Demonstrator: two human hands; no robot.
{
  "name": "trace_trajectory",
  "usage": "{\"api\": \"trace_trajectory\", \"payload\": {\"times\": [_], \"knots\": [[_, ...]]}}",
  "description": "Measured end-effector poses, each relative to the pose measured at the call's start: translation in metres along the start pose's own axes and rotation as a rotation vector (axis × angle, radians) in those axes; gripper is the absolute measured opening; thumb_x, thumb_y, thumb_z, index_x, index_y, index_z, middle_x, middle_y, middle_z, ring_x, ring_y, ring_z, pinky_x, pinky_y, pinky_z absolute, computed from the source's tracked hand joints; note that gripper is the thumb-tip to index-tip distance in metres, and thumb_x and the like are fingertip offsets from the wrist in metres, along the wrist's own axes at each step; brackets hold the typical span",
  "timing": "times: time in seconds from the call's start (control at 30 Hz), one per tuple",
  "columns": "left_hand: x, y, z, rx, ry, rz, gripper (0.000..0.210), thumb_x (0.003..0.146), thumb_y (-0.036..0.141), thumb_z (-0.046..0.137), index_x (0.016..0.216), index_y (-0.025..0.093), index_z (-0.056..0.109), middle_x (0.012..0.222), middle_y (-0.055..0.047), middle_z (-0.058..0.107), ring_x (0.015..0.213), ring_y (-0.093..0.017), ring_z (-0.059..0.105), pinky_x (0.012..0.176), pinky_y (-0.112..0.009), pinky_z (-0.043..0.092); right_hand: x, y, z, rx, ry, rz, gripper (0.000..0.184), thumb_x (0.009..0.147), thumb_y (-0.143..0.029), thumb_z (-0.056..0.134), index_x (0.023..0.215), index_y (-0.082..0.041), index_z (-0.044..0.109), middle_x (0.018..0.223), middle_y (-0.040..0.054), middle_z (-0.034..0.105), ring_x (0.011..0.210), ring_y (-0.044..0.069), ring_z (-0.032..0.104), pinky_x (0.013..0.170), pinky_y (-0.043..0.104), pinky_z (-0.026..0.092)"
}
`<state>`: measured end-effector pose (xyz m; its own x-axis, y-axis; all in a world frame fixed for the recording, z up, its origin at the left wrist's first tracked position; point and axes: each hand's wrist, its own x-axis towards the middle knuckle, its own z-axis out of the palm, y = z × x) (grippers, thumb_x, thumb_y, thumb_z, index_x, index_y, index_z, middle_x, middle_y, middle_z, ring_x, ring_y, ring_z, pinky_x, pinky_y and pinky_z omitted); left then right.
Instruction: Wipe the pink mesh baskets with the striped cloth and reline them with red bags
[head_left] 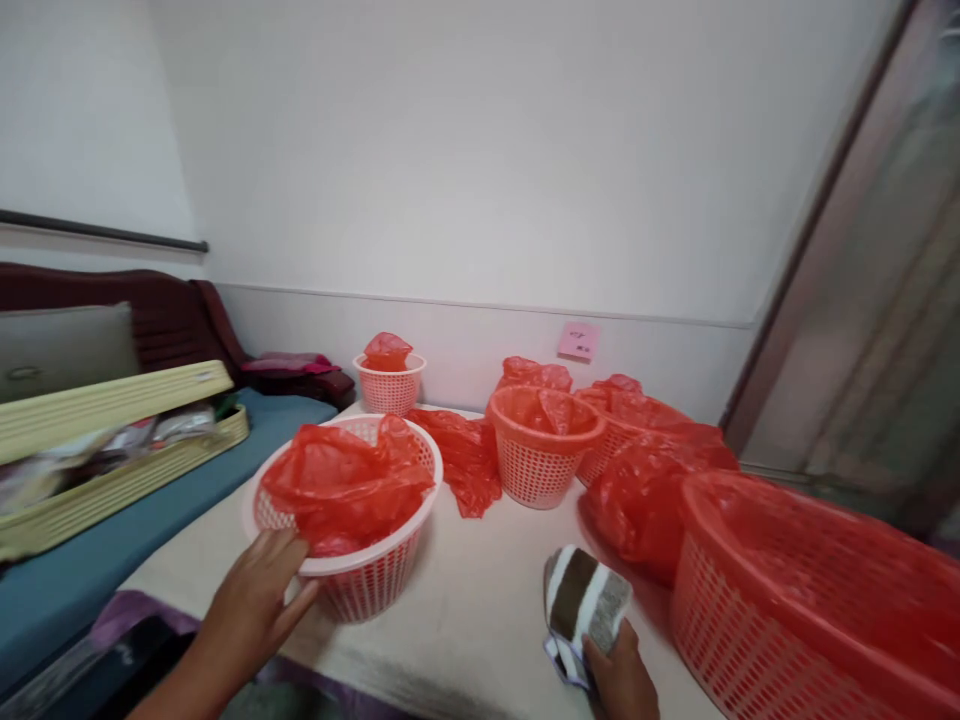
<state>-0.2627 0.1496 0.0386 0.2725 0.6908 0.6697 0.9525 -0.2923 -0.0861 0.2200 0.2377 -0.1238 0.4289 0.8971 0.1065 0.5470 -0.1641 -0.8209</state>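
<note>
My left hand (262, 595) grips the near rim of a light pink plastic basket (367, 595), fingers over the edge and thumb outside. A crumpled red plastic bag (349, 480) lines this basket and bulges above its rim. At the lower right, my right hand (622, 675) pinches a folded striped cloth (581, 595) in white, brown and grey, just above the table. A smaller striped piece with a thin bluish edge hangs under it; whether it is part of the same cloth I cannot tell. A large red basket (742, 590) with a red liner stands right of this hand.
Behind on the table (465, 610) are an orange-red basket (536, 465), a small pink basket (390, 390) and loose red bags (457, 450). A pink note (578, 342) is on the wall. Left, a yellow lidded container (150, 455) lies on a blue surface (281, 415).
</note>
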Motion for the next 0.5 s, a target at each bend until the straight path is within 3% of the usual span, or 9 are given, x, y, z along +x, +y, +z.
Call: {"api": "trace_trajectory", "payload": {"times": [0.13, 0.3, 0.4, 0.5], "knots": [[0.001, 0.011, -0.008, -0.020, -0.052, -0.059, 0.015, 0.088, 0.029, 0.056, 0.098, 0.020, 0.051, 0.092, -0.008, 0.058, 0.088, -0.026, 0.052, 0.076, -0.041, 0.045, -0.005, -0.028, 0.035, 0.113, -0.164, -0.047, 0.052, 0.063, -0.039, 0.046, 0.109, -0.018, 0.056, 0.092, 0.0137, 0.072, 0.085, 0.032, 0.068, 0.077, 0.041, 0.050], [0.005, 0.023, -0.015, -0.064, -0.113, -0.102, 0.007, 0.088, 0.026, 0.053, 0.085, 0.021, 0.049, 0.086, -0.006, 0.054, 0.082, -0.024, 0.049, 0.071, -0.040, 0.042, -0.012, -0.072, 0.070, 0.280, -0.379, -0.217, 0.049, 0.069, -0.046, 0.049, 0.108, -0.017, 0.060, 0.098, 0.0065, 0.073, 0.089, 0.026, 0.068, 0.078, 0.033, 0.053], [-0.001, 0.029, -0.019, -0.080, -0.122, -0.108, 0.006, 0.087, 0.024, 0.053, 0.085, 0.021, 0.049, 0.086, -0.005, 0.054, 0.082, -0.024, 0.049, 0.072, -0.040, 0.042, -0.016, -0.086, 0.087, 0.305, -0.412, -0.270, 0.057, 0.072, -0.049, 0.053, 0.117, -0.015, 0.057, 0.105, 0.0080, 0.072, 0.096, 0.027, 0.067, 0.084, 0.034, 0.052], [-0.017, 0.033, -0.020, -0.095, -0.099, -0.097, 0.007, 0.085, 0.022, 0.056, 0.089, 0.022, 0.049, 0.088, -0.006, 0.056, 0.085, -0.025, 0.051, 0.074, -0.041, 0.043, -0.024, -0.078, 0.101, 0.267, -0.378, -0.290, 0.059, 0.069, -0.047, 0.059, 0.120, -0.015, 0.057, 0.114, 0.0122, 0.069, 0.108, 0.030, 0.063, 0.093, 0.039, 0.048]]}}
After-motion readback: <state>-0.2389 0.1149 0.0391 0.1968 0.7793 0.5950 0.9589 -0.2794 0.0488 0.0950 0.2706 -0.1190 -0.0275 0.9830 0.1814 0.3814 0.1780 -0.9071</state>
